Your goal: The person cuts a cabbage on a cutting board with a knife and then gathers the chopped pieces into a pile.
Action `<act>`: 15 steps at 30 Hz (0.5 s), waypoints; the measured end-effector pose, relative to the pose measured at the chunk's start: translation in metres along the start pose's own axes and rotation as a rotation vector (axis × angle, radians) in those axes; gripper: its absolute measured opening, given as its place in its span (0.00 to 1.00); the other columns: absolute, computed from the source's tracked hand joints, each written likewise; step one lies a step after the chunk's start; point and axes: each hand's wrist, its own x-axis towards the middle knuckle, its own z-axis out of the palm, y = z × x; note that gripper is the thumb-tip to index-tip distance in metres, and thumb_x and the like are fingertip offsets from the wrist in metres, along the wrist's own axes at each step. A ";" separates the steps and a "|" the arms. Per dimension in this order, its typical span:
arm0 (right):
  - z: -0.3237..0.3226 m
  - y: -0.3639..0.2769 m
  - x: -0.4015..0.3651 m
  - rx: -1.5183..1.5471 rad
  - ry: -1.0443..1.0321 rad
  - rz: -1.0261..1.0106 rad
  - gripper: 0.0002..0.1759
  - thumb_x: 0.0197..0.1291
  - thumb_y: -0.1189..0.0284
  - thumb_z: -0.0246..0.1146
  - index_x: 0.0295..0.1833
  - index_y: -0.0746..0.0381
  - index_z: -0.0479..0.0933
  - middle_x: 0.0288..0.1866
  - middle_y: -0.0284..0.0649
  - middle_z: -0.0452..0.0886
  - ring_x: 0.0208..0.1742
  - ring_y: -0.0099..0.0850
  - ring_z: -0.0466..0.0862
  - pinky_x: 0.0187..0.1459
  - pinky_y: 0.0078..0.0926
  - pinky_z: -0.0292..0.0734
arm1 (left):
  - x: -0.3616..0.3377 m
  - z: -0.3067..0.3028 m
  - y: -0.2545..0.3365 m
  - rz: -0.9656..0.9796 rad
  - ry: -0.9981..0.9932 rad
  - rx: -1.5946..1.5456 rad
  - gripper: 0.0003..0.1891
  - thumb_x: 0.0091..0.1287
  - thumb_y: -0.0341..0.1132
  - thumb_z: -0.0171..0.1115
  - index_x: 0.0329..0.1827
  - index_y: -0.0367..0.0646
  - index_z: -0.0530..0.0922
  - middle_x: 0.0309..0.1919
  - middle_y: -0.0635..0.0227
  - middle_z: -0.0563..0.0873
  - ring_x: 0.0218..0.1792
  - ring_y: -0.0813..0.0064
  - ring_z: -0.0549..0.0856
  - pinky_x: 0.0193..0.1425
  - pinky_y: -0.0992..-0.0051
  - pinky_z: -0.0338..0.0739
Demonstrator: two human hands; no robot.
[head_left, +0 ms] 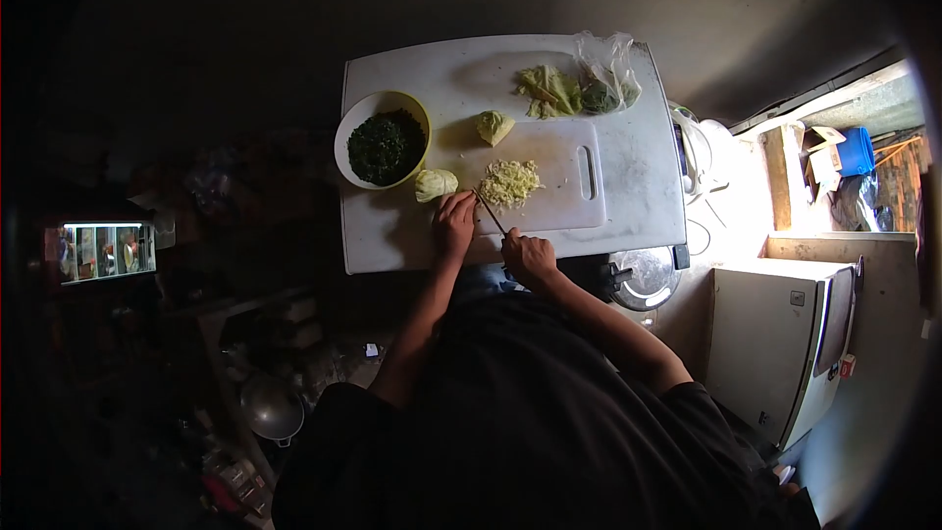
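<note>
My right hand (530, 257) is wrapped round the handle of a knife (490, 210), its blade slanting up and left over the white cutting board (559, 206). Close to the blade, my left hand (454, 224) rests at the board's left edge with its fingers bent and pressed together; whatever is under them is hidden. A pale green cabbage piece (436, 185) lies just beyond my left fingers. Right of the blade is a heap of finely chopped cabbage (510, 184). Another cabbage chunk (495, 127) sits at the board's upper left edge.
A yellow-rimmed bowl (423, 118) of chopped dark greens stands at the table's left. Loose leaves (549, 90) and a clear plastic bag (610, 74) lie at the far right of the white table (638, 186). A round lidded pot (646, 280) stands beside its near right corner.
</note>
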 end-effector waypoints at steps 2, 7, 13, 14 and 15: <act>0.002 0.001 0.001 0.018 0.048 -0.028 0.12 0.66 0.66 0.54 0.41 0.67 0.70 0.18 0.46 0.81 0.22 0.45 0.84 0.25 0.46 0.78 | 0.004 0.000 -0.001 0.000 -0.002 -0.006 0.03 0.63 0.25 0.66 0.39 0.37 0.85 0.40 0.65 0.88 0.43 0.61 0.85 0.47 0.66 0.81; 0.025 0.002 0.001 -0.160 0.188 -0.117 0.10 0.62 0.69 0.55 0.43 0.66 0.70 0.22 0.41 0.81 0.25 0.39 0.86 0.26 0.38 0.78 | 0.004 0.001 -0.004 -0.008 -0.025 -0.103 0.02 0.63 0.24 0.66 0.37 0.37 0.84 0.39 0.64 0.87 0.41 0.60 0.85 0.46 0.65 0.81; 0.021 0.002 0.007 -0.160 0.103 -0.086 0.10 0.61 0.70 0.55 0.42 0.66 0.70 0.23 0.42 0.82 0.26 0.39 0.86 0.27 0.37 0.78 | 0.004 0.002 -0.002 0.019 0.011 -0.096 0.02 0.63 0.25 0.67 0.37 0.38 0.83 0.38 0.63 0.87 0.41 0.59 0.85 0.45 0.64 0.80; 0.017 0.002 0.004 -0.160 0.105 -0.089 0.10 0.61 0.70 0.55 0.42 0.66 0.70 0.23 0.42 0.82 0.26 0.39 0.86 0.27 0.37 0.78 | 0.004 0.004 -0.003 0.020 0.014 -0.094 0.02 0.63 0.25 0.67 0.37 0.38 0.83 0.38 0.63 0.87 0.41 0.59 0.85 0.45 0.64 0.80; 0.009 0.000 0.002 -0.112 0.012 -0.041 0.10 0.61 0.70 0.55 0.42 0.66 0.70 0.25 0.43 0.83 0.28 0.40 0.87 0.27 0.39 0.78 | 0.003 0.007 -0.006 0.024 0.031 -0.111 0.02 0.63 0.25 0.67 0.37 0.38 0.83 0.38 0.63 0.87 0.41 0.59 0.85 0.45 0.64 0.80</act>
